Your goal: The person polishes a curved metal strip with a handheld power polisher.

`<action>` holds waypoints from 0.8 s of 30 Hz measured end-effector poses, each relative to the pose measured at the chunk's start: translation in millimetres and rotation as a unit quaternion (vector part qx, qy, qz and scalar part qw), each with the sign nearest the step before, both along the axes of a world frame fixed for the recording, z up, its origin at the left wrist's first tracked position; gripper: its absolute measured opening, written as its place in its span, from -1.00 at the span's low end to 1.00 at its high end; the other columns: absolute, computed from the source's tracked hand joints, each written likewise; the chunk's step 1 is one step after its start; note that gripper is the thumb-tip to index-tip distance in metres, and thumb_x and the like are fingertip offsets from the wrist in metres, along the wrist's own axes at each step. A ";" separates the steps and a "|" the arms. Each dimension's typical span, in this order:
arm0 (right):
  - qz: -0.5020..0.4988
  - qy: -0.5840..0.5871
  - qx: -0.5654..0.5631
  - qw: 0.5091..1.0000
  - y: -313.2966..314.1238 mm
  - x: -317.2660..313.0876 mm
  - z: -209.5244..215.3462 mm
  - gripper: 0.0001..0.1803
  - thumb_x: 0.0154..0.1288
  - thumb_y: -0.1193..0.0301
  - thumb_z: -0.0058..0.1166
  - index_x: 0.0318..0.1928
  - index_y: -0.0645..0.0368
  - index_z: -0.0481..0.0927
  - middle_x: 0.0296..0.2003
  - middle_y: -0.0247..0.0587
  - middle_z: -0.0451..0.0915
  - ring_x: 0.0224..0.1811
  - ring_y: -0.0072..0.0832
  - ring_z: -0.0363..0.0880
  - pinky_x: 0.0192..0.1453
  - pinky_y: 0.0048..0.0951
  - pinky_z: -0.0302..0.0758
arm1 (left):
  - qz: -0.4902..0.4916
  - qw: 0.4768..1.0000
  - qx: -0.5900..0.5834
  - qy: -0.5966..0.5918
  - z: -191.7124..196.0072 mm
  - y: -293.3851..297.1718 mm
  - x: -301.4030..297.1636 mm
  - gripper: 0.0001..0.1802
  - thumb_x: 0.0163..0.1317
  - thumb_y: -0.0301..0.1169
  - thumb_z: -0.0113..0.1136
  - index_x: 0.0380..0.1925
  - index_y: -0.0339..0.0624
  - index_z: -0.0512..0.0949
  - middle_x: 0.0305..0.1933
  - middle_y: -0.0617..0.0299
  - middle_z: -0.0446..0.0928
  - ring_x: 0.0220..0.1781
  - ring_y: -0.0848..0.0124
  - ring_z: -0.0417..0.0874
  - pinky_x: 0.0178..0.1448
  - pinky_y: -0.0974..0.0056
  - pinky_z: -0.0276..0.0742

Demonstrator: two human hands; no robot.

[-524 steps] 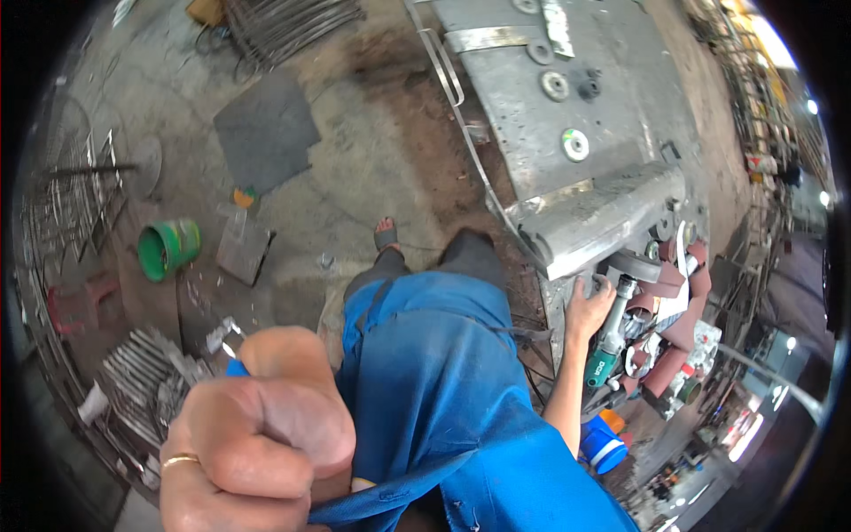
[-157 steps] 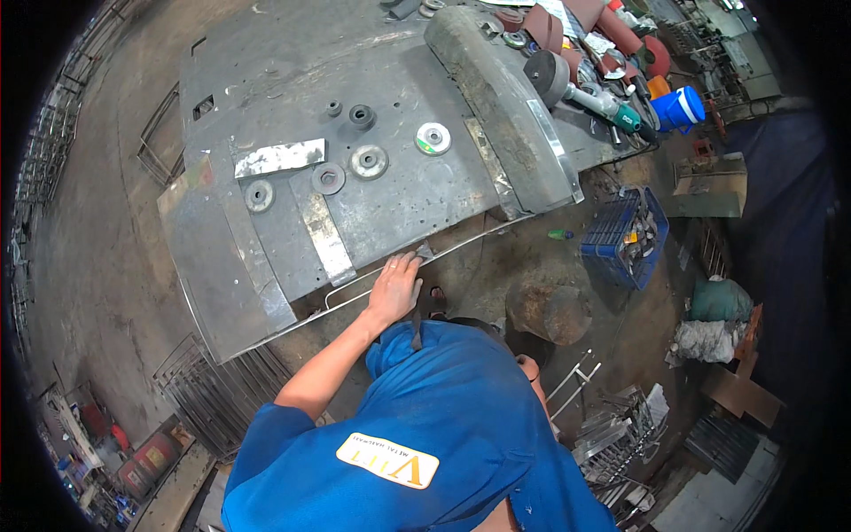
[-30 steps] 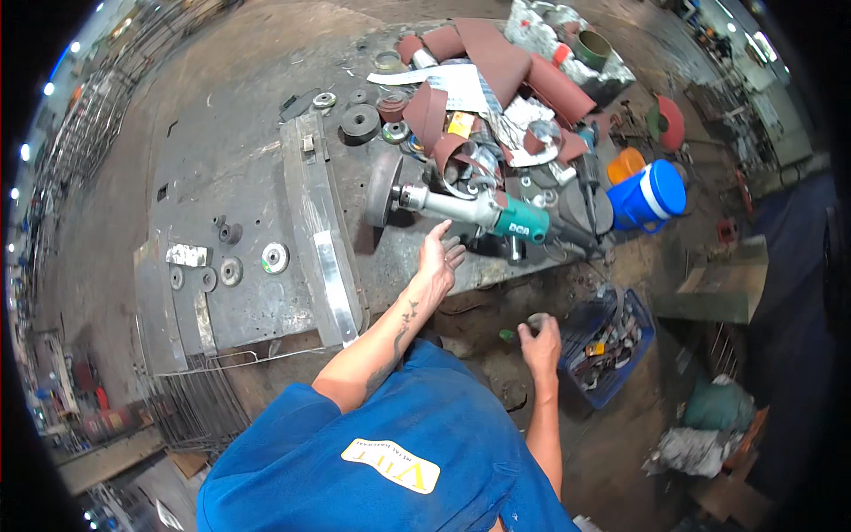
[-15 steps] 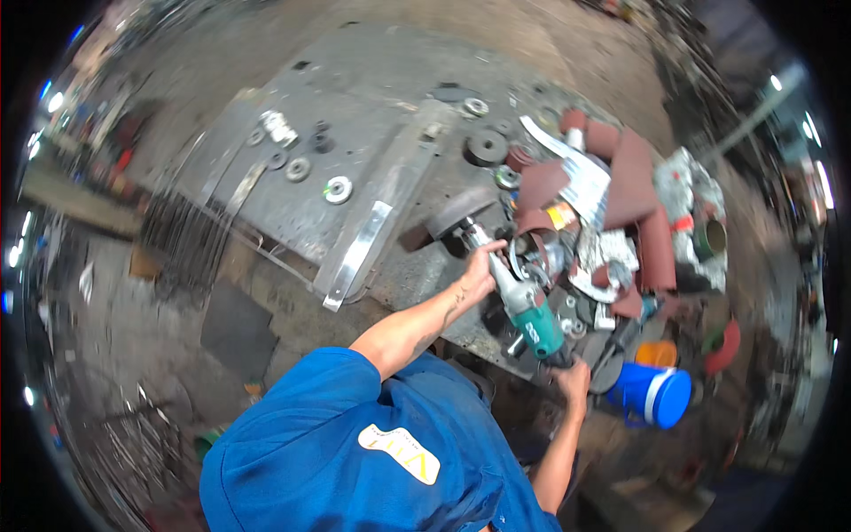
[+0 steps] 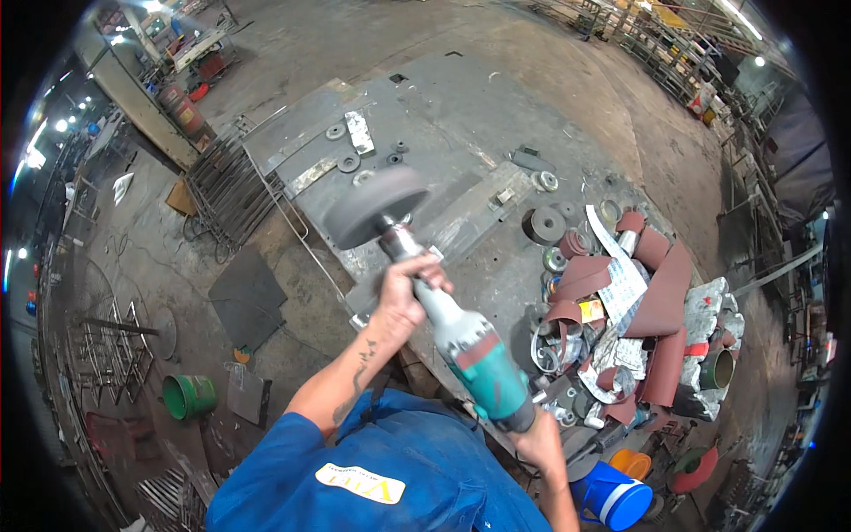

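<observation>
Desk: steel desk [image 5: 461,133] in a workshop, littered with discs.
Grinder: green grinder [image 5: 461,341] raised above the desk (wheel outward).
Hands: left hand [image 5: 409,288] grips its neck; right hand [image 5: 536,441] grips its rear.

My blue short-sleeved work shirt [image 5: 390,470] fills six o'clock, white chest patch [image 5: 361,483] with yellow print. Dark tattoo [image 5: 355,381] on left forearm; both hands bare.
</observation>
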State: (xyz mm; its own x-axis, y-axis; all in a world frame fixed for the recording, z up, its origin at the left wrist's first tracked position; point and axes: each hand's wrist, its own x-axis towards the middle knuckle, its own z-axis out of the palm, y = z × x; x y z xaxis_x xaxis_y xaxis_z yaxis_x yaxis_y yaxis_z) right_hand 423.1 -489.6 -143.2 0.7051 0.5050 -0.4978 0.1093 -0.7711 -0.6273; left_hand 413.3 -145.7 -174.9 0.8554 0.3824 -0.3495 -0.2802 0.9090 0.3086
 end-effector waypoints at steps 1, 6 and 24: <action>0.049 -0.046 -0.039 0.997 36.1 15.7 24.1 -0.48 -0.07 0.27 0.43 -0.11 0.35 0.65 -0.29 0.28 0.67 -0.10 0.10 0.67 -0.03 -0.06 0.58 | 0.027 0.999 -0.015 -0.021 -3.0 29.2 -2.9 -0.79 0.16 -0.51 0.20 -0.54 -0.02 0.37 -0.63 0.41 0.31 -0.57 0.45 0.41 -0.21 0.13 0.49; 0.106 -0.045 -0.092 0.989 169.4 66.6 22.4 -0.42 -0.04 0.21 0.43 -0.07 0.38 0.61 -0.27 0.34 0.66 -0.11 0.16 0.67 0.00 -0.02 0.57 | 0.048 0.998 -0.016 -0.022 -16.8 166.6 31.3 -0.74 0.18 -0.50 0.15 -0.60 0.01 0.31 -0.64 0.43 0.28 -0.57 0.49 0.35 -0.24 0.20 0.40; 0.099 -0.050 -0.104 0.988 528.1 244.1 -38.7 -0.49 -0.05 0.21 0.42 -0.19 0.41 0.68 -0.28 0.31 0.68 -0.15 0.04 0.72 -0.05 -0.11 0.59 | 0.095 0.991 -0.055 0.071 -165.6 515.2 200.2 -0.77 0.08 -0.50 0.22 -0.59 0.00 0.36 -0.64 0.42 0.34 -0.59 0.43 0.43 -0.26 0.03 0.56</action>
